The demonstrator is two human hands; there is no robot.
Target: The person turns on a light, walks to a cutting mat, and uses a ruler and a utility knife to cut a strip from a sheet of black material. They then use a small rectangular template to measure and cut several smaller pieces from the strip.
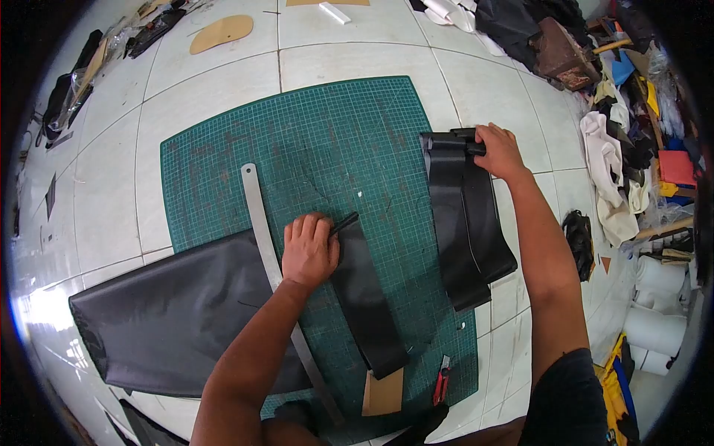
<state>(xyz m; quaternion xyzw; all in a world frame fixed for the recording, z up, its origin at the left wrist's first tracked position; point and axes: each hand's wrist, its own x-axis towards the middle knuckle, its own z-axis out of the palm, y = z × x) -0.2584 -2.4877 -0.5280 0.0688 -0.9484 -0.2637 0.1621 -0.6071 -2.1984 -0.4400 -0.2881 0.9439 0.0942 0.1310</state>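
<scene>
My left hand (309, 249) is closed at the upper end of a black strip of leather-like sheet (368, 320), where a narrow, dark folded-looking edge sticks out past the fingers. A steel ruler (259, 204) lies just left of that hand, across a large black sheet (178, 312). With fingers curled, my right hand (500, 151) grips the top end of several layered black strips (457, 215) at the right side of the green cutting mat (297, 141). Beneath the single strip's lower end is a piece of tan cardboard (383, 394).
A red utility knife (442, 383) lies on the mat's lower right. White tiles (104, 193) surround the mat. Cloth, scraps and white rolls (654, 331) crowd the right side. A tan template (222, 34) and a small white bar (335, 13) lie beyond the mat.
</scene>
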